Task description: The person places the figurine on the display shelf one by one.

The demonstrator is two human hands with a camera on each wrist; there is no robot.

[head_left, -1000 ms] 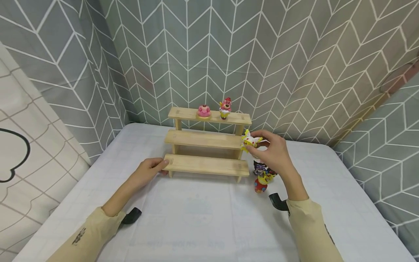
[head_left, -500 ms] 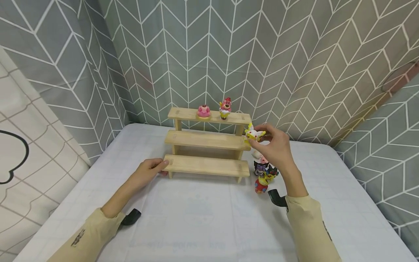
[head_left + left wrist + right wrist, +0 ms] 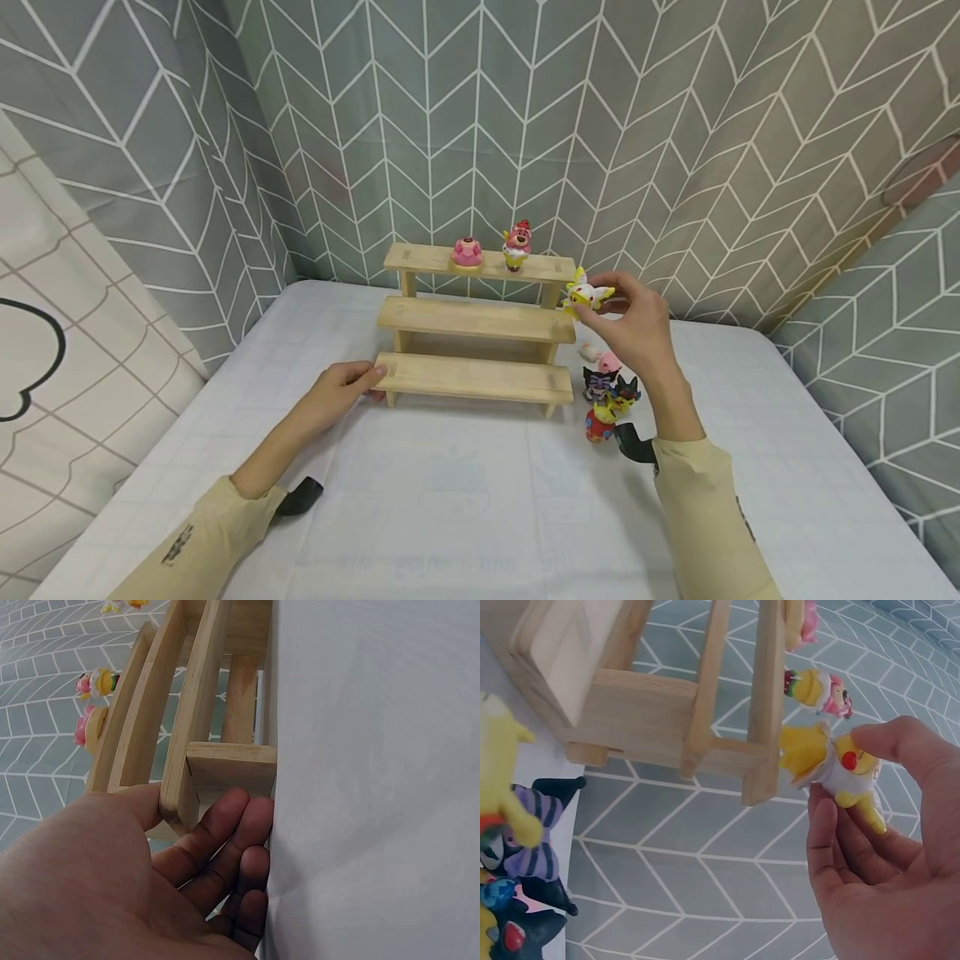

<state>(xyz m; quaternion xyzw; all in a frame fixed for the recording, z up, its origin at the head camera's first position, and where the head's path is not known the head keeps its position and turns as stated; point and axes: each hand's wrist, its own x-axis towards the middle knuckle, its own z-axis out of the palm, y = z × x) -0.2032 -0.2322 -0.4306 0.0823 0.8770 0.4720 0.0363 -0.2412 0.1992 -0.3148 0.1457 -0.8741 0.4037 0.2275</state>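
Observation:
A three-tier wooden display shelf (image 3: pixel 474 375) stands on the table. My left hand (image 3: pixel 347 390) grips the left end of its lowest step; in the left wrist view the thumb is on the board and the curled fingers (image 3: pixel 225 825) are beneath. By the shelf's right end, my right hand (image 3: pixel 639 327) pinches a yellow-and-white figurine (image 3: pixel 847 761) with red cheeks between thumb and fingers. It is held above the middle step's height, near the top tier. On the top tier are a pink figurine (image 3: pixel 467 253) on a round base and a red-hatted bear figurine (image 3: pixel 517 247).
Several small figurines (image 3: pixel 611 390) cluster on the white-covered table (image 3: pixel 450 492) to the right of the shelf, under my right forearm. A patterned curtain (image 3: pixel 465 125) hangs close behind. Black curved pieces (image 3: pixel 636 443) stick out at both cuffs.
My right hand has risen with the yellow-and-white figurine, moving slightly right, from about the middle step towards the top tier. The left hand keeps its grip on the shelf.

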